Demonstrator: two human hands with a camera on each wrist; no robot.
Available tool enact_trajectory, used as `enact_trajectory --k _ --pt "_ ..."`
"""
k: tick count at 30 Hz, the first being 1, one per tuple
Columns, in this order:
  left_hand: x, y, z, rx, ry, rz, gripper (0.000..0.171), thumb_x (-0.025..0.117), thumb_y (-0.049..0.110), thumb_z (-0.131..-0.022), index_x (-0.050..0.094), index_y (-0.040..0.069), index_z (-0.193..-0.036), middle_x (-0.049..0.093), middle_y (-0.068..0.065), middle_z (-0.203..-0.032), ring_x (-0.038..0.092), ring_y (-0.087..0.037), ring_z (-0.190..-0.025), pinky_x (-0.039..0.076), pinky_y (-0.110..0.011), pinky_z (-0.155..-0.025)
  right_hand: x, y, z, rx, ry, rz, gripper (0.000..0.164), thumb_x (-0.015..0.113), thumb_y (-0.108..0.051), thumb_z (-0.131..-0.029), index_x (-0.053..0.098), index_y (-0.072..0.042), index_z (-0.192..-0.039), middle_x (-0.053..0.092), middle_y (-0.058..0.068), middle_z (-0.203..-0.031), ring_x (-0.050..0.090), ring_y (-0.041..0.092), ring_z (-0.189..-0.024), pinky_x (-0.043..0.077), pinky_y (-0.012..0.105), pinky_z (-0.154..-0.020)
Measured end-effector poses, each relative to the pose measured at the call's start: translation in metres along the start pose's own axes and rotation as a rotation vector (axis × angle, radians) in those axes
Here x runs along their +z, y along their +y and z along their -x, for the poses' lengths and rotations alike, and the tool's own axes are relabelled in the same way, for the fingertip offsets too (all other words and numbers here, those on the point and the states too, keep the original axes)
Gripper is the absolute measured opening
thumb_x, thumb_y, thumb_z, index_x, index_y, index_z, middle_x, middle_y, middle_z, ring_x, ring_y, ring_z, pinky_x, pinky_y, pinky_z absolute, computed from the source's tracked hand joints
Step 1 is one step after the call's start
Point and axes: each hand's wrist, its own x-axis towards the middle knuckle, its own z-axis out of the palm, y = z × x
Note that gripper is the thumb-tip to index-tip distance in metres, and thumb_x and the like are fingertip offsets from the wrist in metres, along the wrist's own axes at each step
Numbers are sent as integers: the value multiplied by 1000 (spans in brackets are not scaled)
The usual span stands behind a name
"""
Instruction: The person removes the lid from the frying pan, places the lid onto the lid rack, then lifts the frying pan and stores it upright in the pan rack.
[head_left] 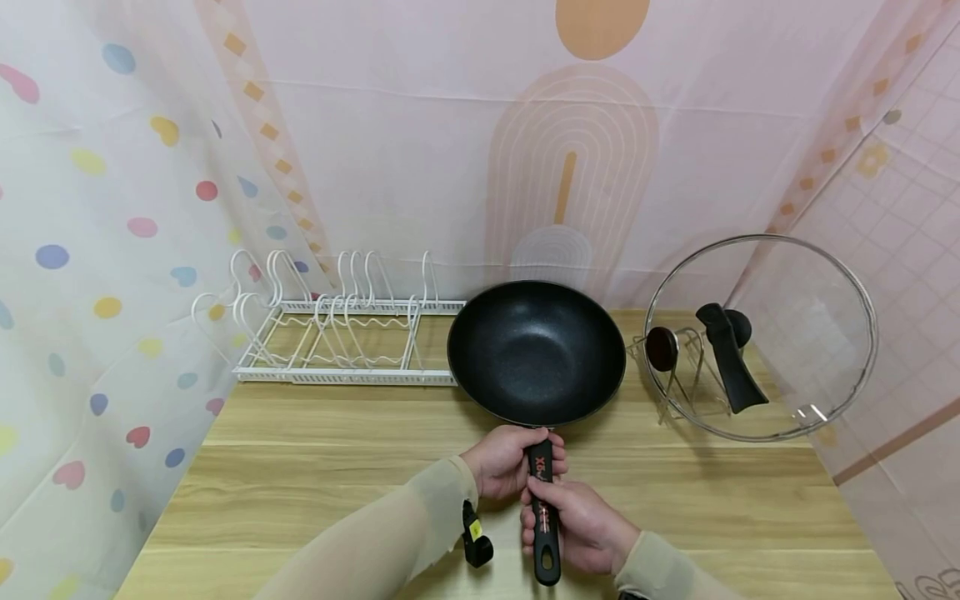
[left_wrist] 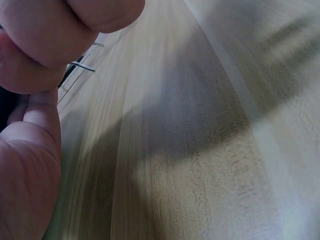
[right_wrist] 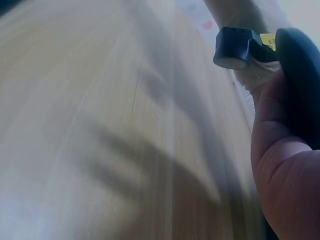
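A black wok [head_left: 536, 354] sits at the middle of the head view, its open bowl facing up and its long black handle [head_left: 545, 550] pointing toward the person. The left hand [head_left: 504, 462] grips the handle close to the bowl, fingers curled round it, and the right hand [head_left: 588, 521] grips it just below, thumb on top and fingers wrapped round. Both hands are over the wooden table [head_left: 337, 475]; whether the wok's base touches the tabletop cannot be told. On the wok's left, a white dish rack [head_left: 352, 379] with looped wire dividers reaches to the bowl's edge in the head view. To the right, a clear glass lid [head_left: 802, 333] with a metal rim and black handle stands tilted at a small wire stand [head_left: 697, 375]. A patterned curtain [head_left: 405, 183] hangs behind.
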Motion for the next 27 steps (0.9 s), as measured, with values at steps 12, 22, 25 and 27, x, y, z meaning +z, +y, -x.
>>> enact_trajectory --k 12,22,25,27 --pt "2 0 1 -13 -5 16 27 38 21 -112 59 4 -116 65 -7 -107 69 -15 -90 60 -31 -86 0 6 -1 24 -15 -55 25 44 -38 -112 50 -16 -101 55 -7 -79 54 7 -74 52 25 -77" --pt "5 0 2 -26 6 42 24 36 19 -111 55 5 -116 60 -4 -101 63 -15 -87 59 -30 -85 0 10 -4 15 -7 -33 22 47 -33 -111 51 -18 -95 55 -8 -79 55 6 -72 51 24 -74" --pt "5 0 2 -34 12 57 24 36 19 -111 55 5 -116 59 -3 -99 60 -15 -86 58 -30 -85 0 11 -4 10 -4 -27 21 48 -31 -110 52 -18 -95 57 -7 -80 55 7 -73 52 25 -75" --pt "5 0 3 -39 16 60 24 36 19 -111 55 5 -117 58 -2 -98 59 -15 -86 58 -30 -84 0 11 -4 8 -1 -25 20 48 -31 -110 52 -17 -96 58 -6 -81 55 7 -74 52 25 -75"
